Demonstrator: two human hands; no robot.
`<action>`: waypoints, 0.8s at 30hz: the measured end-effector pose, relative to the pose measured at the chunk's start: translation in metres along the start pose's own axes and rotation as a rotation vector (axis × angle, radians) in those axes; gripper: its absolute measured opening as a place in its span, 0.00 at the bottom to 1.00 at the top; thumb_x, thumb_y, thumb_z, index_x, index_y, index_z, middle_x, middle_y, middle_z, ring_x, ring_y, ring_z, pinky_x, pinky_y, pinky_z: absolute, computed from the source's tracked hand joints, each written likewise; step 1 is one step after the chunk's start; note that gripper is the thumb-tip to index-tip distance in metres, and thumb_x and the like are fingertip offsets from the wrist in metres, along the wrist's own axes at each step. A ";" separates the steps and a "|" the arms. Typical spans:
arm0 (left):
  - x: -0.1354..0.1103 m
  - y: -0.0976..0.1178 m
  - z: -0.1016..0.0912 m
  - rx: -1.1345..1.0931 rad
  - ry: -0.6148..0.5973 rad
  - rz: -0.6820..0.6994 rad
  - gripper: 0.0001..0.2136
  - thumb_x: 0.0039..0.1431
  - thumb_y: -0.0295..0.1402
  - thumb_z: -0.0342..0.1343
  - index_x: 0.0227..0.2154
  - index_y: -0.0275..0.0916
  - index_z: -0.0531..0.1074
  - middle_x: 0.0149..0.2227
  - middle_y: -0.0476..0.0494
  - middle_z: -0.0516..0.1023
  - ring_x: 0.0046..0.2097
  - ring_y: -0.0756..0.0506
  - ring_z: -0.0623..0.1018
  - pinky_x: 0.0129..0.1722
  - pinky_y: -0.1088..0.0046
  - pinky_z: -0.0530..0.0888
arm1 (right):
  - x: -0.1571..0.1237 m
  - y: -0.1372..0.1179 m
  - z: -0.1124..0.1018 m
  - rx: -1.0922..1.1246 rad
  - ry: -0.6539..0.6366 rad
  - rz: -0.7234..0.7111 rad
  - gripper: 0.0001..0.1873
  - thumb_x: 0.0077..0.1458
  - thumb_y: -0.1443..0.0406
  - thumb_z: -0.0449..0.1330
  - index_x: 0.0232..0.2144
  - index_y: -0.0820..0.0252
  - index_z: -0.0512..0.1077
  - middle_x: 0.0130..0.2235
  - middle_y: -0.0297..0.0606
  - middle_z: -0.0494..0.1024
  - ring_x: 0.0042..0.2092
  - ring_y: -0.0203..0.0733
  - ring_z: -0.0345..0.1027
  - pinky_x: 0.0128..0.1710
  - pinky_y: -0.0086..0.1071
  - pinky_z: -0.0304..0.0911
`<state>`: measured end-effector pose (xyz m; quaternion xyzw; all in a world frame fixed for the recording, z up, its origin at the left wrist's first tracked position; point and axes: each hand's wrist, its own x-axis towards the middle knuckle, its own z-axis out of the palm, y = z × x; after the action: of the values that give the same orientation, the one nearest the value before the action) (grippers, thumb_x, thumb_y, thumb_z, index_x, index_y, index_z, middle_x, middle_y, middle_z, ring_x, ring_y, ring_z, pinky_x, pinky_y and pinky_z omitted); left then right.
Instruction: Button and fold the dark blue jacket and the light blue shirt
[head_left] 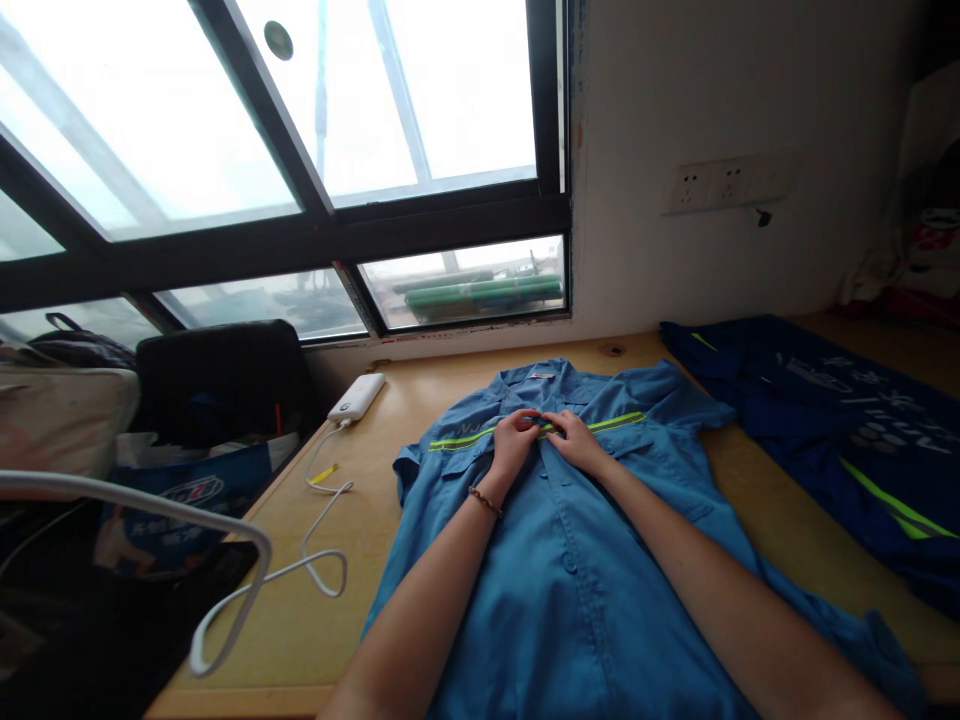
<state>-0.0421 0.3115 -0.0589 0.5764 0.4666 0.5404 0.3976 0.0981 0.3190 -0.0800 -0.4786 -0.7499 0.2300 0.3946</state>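
A light blue short-sleeved work shirt (570, 560) with a yellow-green reflective stripe lies flat, front up, on a wooden table (360, 500). Its collar points toward the window. My left hand (514, 440) and my right hand (577, 437) meet at the shirt's chest, just below the collar, on the button placket. Both hands have their fingers curled and pinch the fabric where the stripe crosses the placket. A thin bracelet sits on my left wrist. What the fingertips hold exactly is too small to see.
A dark blue garment (840, 430) with a reflective stripe lies at the right. A white power bank (357, 397) and its white cable (322, 540) lie to the shirt's left. Bags (217, 390) stand at the table's left edge. A white hanger (217, 560) juts in at lower left.
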 end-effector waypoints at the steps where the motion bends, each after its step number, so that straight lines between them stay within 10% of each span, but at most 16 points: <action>1: 0.001 -0.002 0.001 0.025 0.009 0.016 0.11 0.39 0.26 0.59 0.30 0.36 0.74 0.24 0.47 0.75 0.26 0.50 0.73 0.27 0.77 0.68 | 0.000 0.002 0.000 0.015 0.002 0.000 0.19 0.48 0.70 0.54 0.44 0.58 0.69 0.34 0.37 0.67 0.38 0.39 0.62 0.43 0.35 0.58; 15: 0.039 -0.018 0.001 0.052 -0.076 0.047 0.09 0.38 0.30 0.61 0.27 0.37 0.75 0.24 0.48 0.75 0.26 0.50 0.72 0.29 0.77 0.69 | -0.052 -0.074 -0.005 -0.471 0.127 0.200 0.08 0.47 0.67 0.56 0.33 0.60 0.67 0.34 0.47 0.69 0.36 0.46 0.63 0.34 0.35 0.58; 24: 0.048 -0.006 0.007 0.054 -0.146 0.024 0.11 0.37 0.27 0.59 0.29 0.37 0.74 0.22 0.50 0.73 0.26 0.52 0.71 0.28 0.78 0.69 | -0.058 -0.054 -0.015 -0.337 0.040 0.479 0.09 0.38 0.69 0.56 0.27 0.60 0.71 0.31 0.50 0.74 0.36 0.52 0.69 0.34 0.38 0.59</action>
<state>-0.0370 0.3600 -0.0531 0.6301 0.4439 0.4890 0.4084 0.0951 0.2432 -0.0536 -0.7052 -0.6353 0.1792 0.2588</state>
